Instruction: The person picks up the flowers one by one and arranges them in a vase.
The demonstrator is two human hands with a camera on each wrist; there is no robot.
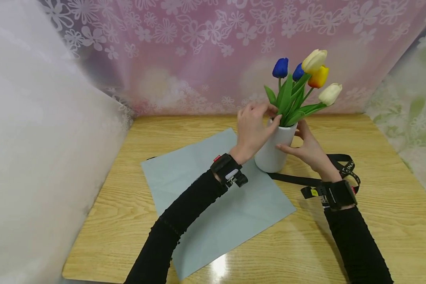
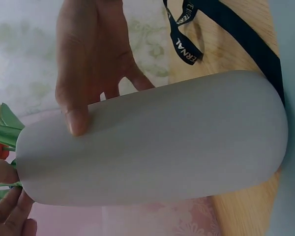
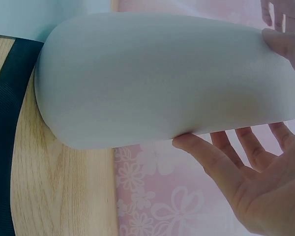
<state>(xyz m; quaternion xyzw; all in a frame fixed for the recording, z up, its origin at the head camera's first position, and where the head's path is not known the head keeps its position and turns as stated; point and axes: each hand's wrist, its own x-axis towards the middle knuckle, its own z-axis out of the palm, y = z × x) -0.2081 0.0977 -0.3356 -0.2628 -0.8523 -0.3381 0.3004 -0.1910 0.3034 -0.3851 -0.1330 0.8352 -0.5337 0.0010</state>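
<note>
A white vase stands upright, tilted slightly to the right, at the back right of the table. It holds artificial-looking tulips in blue, cream and yellow-orange with green leaves. At the rim, my left hand pinches the lower leaves and stems between thumb and fingers; the left wrist view shows its fingers around a green stem. My right hand holds the vase's upper right side, its thumb on the front and its fingers at the far side. The vase's own body fills much of the right wrist view.
A grey-blue square sheet lies on the wooden table, left of the vase and near its base. A black lettered strap runs from the vase's foot and loops by my right wrist. A pink flowered curtain hangs behind.
</note>
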